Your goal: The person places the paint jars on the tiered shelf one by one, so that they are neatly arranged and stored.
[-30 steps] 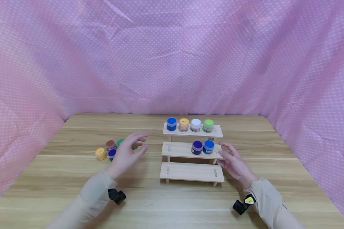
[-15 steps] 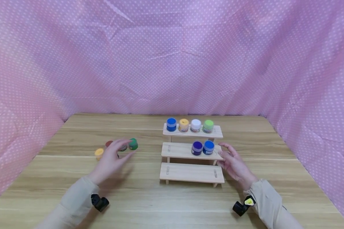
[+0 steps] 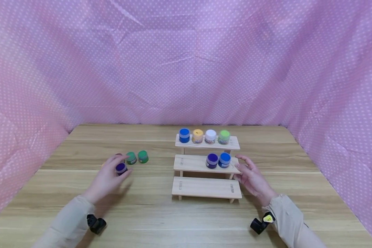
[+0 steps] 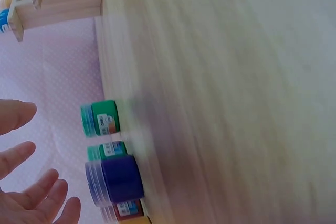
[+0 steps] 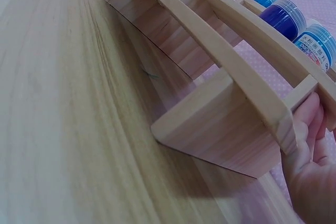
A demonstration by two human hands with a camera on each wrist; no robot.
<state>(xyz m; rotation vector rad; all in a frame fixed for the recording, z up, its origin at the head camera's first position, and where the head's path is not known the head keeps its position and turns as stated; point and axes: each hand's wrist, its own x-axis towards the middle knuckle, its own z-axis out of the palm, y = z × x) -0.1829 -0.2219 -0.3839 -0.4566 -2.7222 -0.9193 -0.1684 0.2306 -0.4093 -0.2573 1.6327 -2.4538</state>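
Over on the bench (image 3: 155,213), left side, this looks like the reach: my left hand (image 3: 106,179) is spread, holding nothing, the purple jar (image 3: 121,168) just beside its fingertips, apart. Next calls for pinching it, I'd judge. My right hand (image 3: 255,179) grips the wooden stand (image 3: 207,187).

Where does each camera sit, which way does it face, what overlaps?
Head: on the head, faces forward and down at the table and wooden rack; left hand, right hand, sleeves show.
Left wrist: worn there, image on its side, facing the loose purple jar; part of left hand shows.
Right wrist: worn there, facing the wooden rack's near end; part of right hand shows.
Overlap: head and left wrist both show the loose purple jar.
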